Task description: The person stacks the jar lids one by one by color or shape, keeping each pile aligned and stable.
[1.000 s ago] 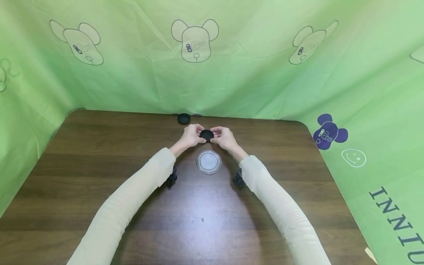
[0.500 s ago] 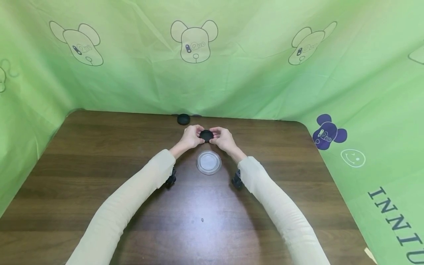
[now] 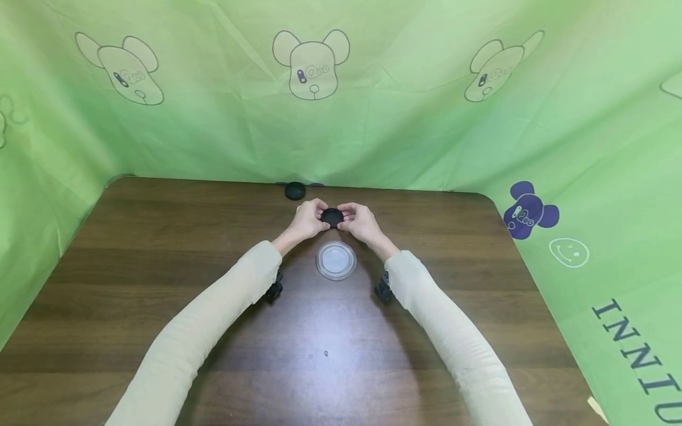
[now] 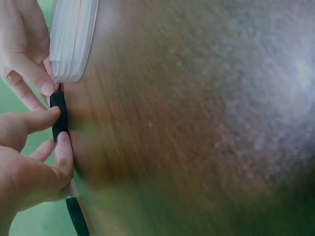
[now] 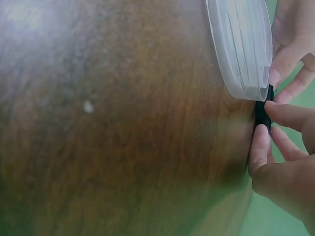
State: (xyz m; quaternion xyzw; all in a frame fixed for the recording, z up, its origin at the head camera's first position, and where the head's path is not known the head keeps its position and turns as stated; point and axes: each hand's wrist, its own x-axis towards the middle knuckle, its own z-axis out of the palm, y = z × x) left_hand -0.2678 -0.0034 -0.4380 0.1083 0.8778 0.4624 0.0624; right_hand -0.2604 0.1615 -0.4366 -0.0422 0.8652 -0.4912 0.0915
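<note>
A round black disc (image 3: 333,218) lies between my two hands near the far part of the table. My left hand (image 3: 307,220) pinches its left edge between thumb and fingers, and my right hand (image 3: 359,222) does the same at the right edge. In the left wrist view the disc (image 4: 59,118) appears edge-on at the tabletop, low and flat-sided. Just nearer than the hands sits a clear round plastic container or lid (image 3: 336,260); the right wrist view shows its translucent wall (image 5: 241,49). Which of these it is, I cannot tell.
A second black disc (image 3: 295,190) rests by the table's back edge, behind the left hand. The wooden table (image 3: 160,266) is bordered by a green printed curtain (image 3: 224,130) at the back and sides. A tiny speck (image 3: 326,353) marks the front area.
</note>
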